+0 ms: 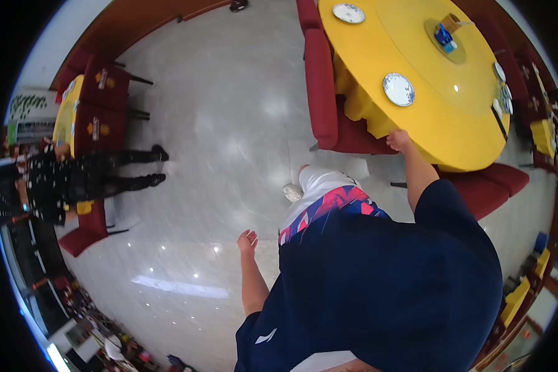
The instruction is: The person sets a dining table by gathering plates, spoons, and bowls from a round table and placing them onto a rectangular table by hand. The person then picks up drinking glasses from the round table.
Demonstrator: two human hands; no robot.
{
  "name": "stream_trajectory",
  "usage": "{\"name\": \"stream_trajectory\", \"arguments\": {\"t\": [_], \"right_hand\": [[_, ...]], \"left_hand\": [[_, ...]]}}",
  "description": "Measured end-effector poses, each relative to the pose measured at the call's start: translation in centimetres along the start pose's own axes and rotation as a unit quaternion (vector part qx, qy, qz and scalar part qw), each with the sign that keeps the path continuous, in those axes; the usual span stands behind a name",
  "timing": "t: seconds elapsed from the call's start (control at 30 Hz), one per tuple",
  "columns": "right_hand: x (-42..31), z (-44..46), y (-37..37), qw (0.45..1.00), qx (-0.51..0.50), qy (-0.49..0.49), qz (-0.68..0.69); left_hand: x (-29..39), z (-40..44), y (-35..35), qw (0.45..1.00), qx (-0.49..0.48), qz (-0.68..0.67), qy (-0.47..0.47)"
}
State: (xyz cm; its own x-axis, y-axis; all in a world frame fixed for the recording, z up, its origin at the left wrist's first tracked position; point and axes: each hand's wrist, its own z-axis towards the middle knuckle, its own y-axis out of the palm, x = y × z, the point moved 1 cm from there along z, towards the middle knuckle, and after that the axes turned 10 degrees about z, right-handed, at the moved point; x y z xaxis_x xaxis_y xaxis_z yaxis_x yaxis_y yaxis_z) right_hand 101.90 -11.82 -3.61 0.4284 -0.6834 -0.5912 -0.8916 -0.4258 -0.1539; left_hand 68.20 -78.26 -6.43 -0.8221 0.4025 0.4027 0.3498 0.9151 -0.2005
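Note:
Down at my left side, away from any furniture, hangs my left hand (pixel 248 240), its fingers loosely bent and apart with nothing in them. My right hand (pixel 400 141) is beside the edge of a round table with a yellow tablecloth (pixel 378 118). Its fingers are curled in, and what they hold, if anything, is hidden. I cannot tell whether it touches the cloth. Nearest to it on the table is a white plate with a blue pattern (pixel 398 90). A dark red chair (pixel 322 90) is pulled up against the table, just ahead of that hand.
Another patterned plate (pixel 349 13) and a turntable with a blue item (pixel 443 37) are on the table. A second red chair (pixel 483 189) stands to my right. Across the grey tiled floor (pixel 217 124), a person in dark clothes (pixel 93 177) stands beside more red chairs (pixel 102 111).

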Motion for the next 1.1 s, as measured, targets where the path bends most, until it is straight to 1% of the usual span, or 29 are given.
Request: {"name": "stream_trajectory", "arguments": {"t": [0.03, 0.1, 0.13, 0.2, 0.23, 0.27, 0.3, 0.33, 0.37, 0.43, 0.47, 0.53, 0.57, 0.63, 0.7, 0.77, 0.8, 0.83, 0.87, 0.9, 0.97, 1.0, 1.03, 1.07, 1.1], "right_hand": [[-0.9, -0.1, 0.8, 1.0, 0.009, 0.005, 0.011], [-3.0, 0.1, 3.3, 0.978, 0.062, -0.051, 0.192], [-3.8, 0.3, 3.9, 0.975, 0.069, -0.052, 0.206], [-4.7, 2.1, 5.2, 0.944, 0.098, -0.066, 0.307], [-5.3, 3.5, 6.0, 0.939, 0.101, -0.064, 0.323], [-5.5, 5.4, 5.9, 0.913, 0.121, -0.068, 0.383], [-5.2, 7.7, 5.6, 0.884, 0.141, -0.069, 0.44], [-2.8, 12.0, 3.2, 0.865, 0.097, -0.108, 0.48], [-1.1, 16.3, 2.4, 0.84, 0.051, -0.149, 0.519], [-6.6, 11.7, 4.6, 0.772, 0.187, -0.088, 0.6], [-7.1, 11.3, 5.6, 0.765, 0.189, -0.087, 0.609], [-7.3, 12.0, 4.8, 0.757, 0.276, -0.057, 0.589], [-7.3, 12.7, 4.8, 0.751, 0.282, -0.058, 0.594], [-7.0, 13.3, 4.8, 0.771, 0.278, -0.042, 0.571], [-9.0, 13.1, 5.8, 0.752, 0.294, -0.057, 0.587], [-10.6, 13.5, 7.0, 0.675, 0.273, -0.13, 0.673], [-11.7, 13.4, 7.8, 0.669, 0.281, -0.133, 0.675], [-12.8, 13.4, 9.0, 0.668, 0.265, -0.135, 0.682], [-14.3, 13.5, 10.3, 0.666, 0.249, -0.138, 0.69], [-16.1, 13.7, 11.1, 0.658, 0.257, -0.143, 0.693], [-19.8, 14.4, 13.7, 0.74, 0.233, -0.146, 0.614], [-22.3, 14.5, 14.4, 0.734, 0.242, -0.153, 0.616], [-24.9, 14.7, 14.8, 0.778, 0.251, -0.157, 0.555], [-27.0, 15.0, 15.9, 0.819, 0.259, -0.153, 0.489], [-28.8, 15.7, 17.3, 0.817, 0.265, -0.152, 0.49]], "left_hand": [[2.6, 0.8, -0.4, 0.999, -0.019, 0.031, 0.0], [8.3, 2.2, -1.6, 0.998, -0.032, 0.055, 0.013], [11.3, 2.9, -2.1, 0.995, -0.041, 0.092, 0.022], [17.2, 4.4, -3.2, 0.987, -0.049, 0.144, 0.041], [20.2, 4.9, -4.0, 0.981, -0.034, 0.187, 0.041], [23.2, 5.7, -4.2, 0.972, -0.017, 0.229, 0.04], [25.9, 6.4, -4.0, 0.969, -0.011, 0.242, 0.046], [28.4, 6.6, -4.2, 0.964, 0.005, 0.262, 0.048], [31.4, 6.7, -4.1, 0.958, 0.023, 0.279, 0.052], [35.8, 6.2, -2.7, 0.951, 0.035, 0.303, 0.054], [37.9, 6.4, -1.2, 0.946, 0.025, 0.319, 0.051], [41.5, 7.8, 2.5, 0.94, -0.003, 0.334, 0.067], [42.8, 8.1, 3.7, 0.936, -0.024, 0.343, 0.07], [45.2, 8.9, 7.1, 0.931, -0.043, 0.358, 0.062], [47.2, 9.6, 11.4, 0.911, -0.101, 0.393, 0.074], [49.5, 10.8, 15.0, 0.893, -0.12, 0.428, 0.074], [50.7, 12.2, 16.1, 0.874, -0.13, 0.458, 0.101], [52.1, 13.6, 17.1, 0.852, -0.139, 0.487, 0.129], [53.7, 15.5, 17.9, 0.864, -0.155, 0.463, 0.121], [55.7, 15.6, 19.5, 0.859, -0.162, 0.469, 0.124], [60.0, 16.9, 22.2, 0.86, -0.147, 0.476, 0.113], [62.1, 18.4, 23.2, 0.856, -0.153, 0.48, 0.112], [64.0, 20.2, 24.5, 0.853, -0.162, 0.483, 0.115], [66.0, 21.7, 25.1, 0.852, -0.174, 0.472, 0.148], [68.2, 22.8, 25.3, 0.85, -0.184, 0.46, 0.18]]}}
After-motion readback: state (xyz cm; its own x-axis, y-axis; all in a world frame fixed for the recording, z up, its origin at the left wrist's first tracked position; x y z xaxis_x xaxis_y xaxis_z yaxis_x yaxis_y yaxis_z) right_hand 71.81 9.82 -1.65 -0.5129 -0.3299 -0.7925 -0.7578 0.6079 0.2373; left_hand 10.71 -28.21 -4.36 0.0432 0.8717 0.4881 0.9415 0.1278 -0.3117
